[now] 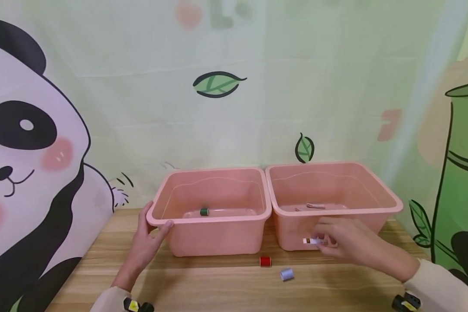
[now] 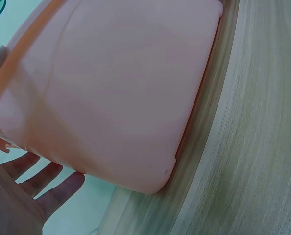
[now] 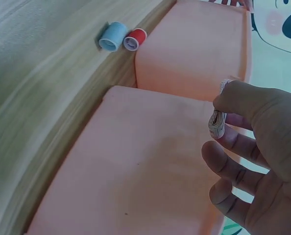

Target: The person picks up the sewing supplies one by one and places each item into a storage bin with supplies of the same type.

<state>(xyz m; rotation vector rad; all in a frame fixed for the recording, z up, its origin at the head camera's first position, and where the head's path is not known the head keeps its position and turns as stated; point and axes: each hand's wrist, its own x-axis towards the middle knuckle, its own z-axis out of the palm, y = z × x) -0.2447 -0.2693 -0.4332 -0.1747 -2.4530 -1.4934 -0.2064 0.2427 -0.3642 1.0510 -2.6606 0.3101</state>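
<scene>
My right hand (image 1: 347, 242) pinches a folded measuring tape (image 3: 217, 124), white with printed markings, between thumb and fingertips. It is in front of the right pink bin (image 1: 335, 212), just below the front rim. My left hand (image 1: 142, 247) holds the front left corner of the left pink bin (image 1: 218, 236), with the thumb at the front rim and the other fingers along the side. Inside the left bin lies a green thread spool (image 1: 204, 212). Small slim pinkish items (image 1: 316, 206) lie on the floor of the right bin, partly hidden by its front wall.
On the wooden table (image 1: 203, 286), a red thread spool (image 1: 265, 261) and a light blue thread spool (image 1: 286, 274) lie in front of the bins. The two bins stand side by side, rims nearly meeting. Behind them hangs a printed panda backdrop (image 1: 218, 130).
</scene>
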